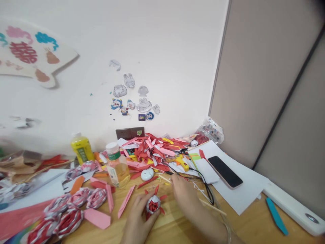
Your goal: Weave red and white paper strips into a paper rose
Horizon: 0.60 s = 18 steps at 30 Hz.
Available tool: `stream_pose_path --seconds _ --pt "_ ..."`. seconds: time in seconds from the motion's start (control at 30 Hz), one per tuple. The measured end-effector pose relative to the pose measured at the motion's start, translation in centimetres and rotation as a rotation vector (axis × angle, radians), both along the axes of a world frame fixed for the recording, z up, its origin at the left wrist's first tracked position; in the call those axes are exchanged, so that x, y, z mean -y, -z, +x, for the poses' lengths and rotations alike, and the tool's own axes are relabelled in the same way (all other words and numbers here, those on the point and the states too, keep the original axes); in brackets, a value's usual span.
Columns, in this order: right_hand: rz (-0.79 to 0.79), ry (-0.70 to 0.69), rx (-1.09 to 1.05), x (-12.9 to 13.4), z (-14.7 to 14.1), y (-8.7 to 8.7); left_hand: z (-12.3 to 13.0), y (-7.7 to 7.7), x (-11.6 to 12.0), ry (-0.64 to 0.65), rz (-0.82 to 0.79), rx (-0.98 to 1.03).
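A hand can pass over the bare tabletop [170,214] in front of the white case [147,174], between the paper flower [153,204] and right hand [182,191]. The bottle [119,171] blocks the case's left, heaped paper strips [149,149] its rear, glue gun [183,163] and black cable [209,193] its right.

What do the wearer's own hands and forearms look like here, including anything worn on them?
Both the left hand and the right hand are bare, with no gloves. No sleeve shows on the visible part of the right forearm. A thin, pale band crosses it near the lower edge, possibly a bracelet, though blur leaves that uncertain.
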State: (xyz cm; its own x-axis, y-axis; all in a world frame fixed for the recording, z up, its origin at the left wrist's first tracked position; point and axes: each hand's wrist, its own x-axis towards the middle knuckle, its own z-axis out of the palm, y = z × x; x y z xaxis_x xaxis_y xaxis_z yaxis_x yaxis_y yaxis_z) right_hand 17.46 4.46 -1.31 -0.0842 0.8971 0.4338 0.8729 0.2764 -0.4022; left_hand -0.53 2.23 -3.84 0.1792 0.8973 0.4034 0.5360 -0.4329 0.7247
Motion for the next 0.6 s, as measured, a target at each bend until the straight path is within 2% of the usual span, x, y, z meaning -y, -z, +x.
stream_pose_path --seconds 0.07,0.13,0.3,0.4,0.6 --pt "-0.001 -0.005 0.033 1.0 -0.3 -0.7 0.1 0.2 0.0 0.013 -0.017 0.066" --pt "0.023 -0.083 0.035 1.9 -0.7 -1.0 0.2 0.5 -0.1 0.031 -0.029 0.140" --pt "-0.003 -0.270 -0.070 2.6 -0.8 -0.5 0.7 0.7 0.4 0.037 -0.130 0.307" --pt "-0.021 -0.310 -0.137 2.5 -0.2 -0.3 1.0 0.4 0.9 0.082 -0.194 0.322" --pt "-0.027 -0.378 -0.196 2.2 0.1 -0.7 0.7 1.3 1.2 0.076 -0.068 0.202"
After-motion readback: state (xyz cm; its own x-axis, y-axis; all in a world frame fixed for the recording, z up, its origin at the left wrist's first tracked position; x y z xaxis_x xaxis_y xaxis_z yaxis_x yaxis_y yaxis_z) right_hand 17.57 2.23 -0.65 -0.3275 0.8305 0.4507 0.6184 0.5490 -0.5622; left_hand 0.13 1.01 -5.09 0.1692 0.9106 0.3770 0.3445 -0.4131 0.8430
